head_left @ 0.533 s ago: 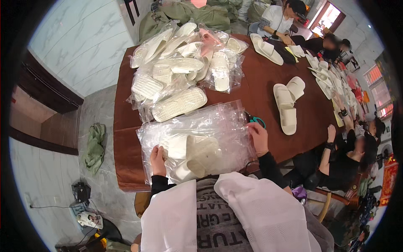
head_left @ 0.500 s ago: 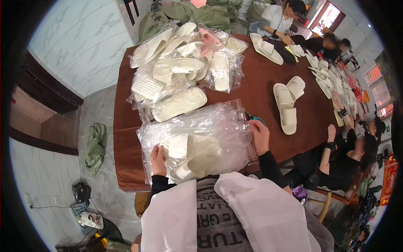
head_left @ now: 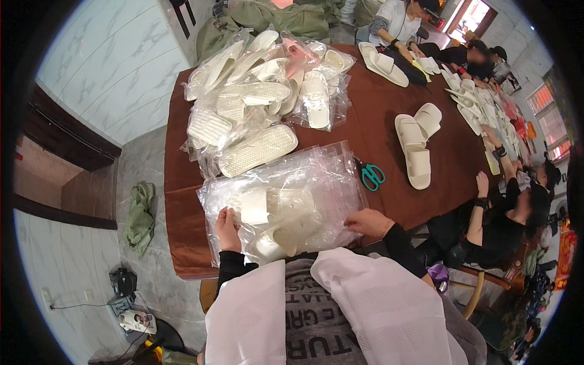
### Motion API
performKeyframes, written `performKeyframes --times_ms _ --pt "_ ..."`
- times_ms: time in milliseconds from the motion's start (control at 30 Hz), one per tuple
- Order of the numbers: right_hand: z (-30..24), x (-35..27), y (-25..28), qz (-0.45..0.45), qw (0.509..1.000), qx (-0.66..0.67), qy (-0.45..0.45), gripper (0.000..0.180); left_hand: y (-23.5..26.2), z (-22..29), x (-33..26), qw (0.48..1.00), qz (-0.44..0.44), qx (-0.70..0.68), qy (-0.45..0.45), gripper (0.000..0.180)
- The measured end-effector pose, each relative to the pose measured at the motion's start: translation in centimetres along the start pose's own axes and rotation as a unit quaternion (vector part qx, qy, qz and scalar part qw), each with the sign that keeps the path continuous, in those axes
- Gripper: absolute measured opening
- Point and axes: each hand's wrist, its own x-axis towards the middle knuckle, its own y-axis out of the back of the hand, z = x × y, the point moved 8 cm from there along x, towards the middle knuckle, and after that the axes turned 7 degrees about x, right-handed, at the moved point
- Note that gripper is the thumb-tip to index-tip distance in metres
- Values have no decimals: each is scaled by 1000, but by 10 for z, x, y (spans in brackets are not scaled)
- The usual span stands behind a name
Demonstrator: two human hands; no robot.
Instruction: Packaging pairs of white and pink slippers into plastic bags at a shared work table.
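Observation:
In front of me a pair of cream slippers lies on a stack of clear plastic bags, with film over at least part of the pair. My left hand is closed at the left end of the slippers, its thumb and fingers on the edge there. At the right side of the bags, my right hand pinches the film with its fingertips. Teal-handled scissors lie just beyond that hand, their blades partly covered by the bags.
A heap of bagged slippers covers the far left of the brown-covered table. Another unbagged pair of slippers lies to the right. One slipper sits farther back. Several people work along the right side. A green sack lies on the floor.
My right hand has moved back toward me from beside the scissors to the bags' right edge, uncovering the scissors' handles. My left hand stays at the slippers.

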Motion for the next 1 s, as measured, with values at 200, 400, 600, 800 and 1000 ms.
performKeyframes --times_ms 200,400,600,800,1000 --pt "-2 39 21 90 991 80 -59 26 3 0 -1 1000 -28 -11 -3 8" --pt "0 90 -24 33 926 376 -14 36 -4 -3 -6 998 5 -61 13 8" --pt "27 91 -57 57 738 669 -71 46 -5 -2 -9 999 -32 -40 0 9" --pt "20 84 -59 119 805 562 -151 43 -14 9 -14 998 -20 50 -32 13" --pt "39 97 -70 143 786 578 -167 38 -11 33 -28 935 24 258 -243 40"
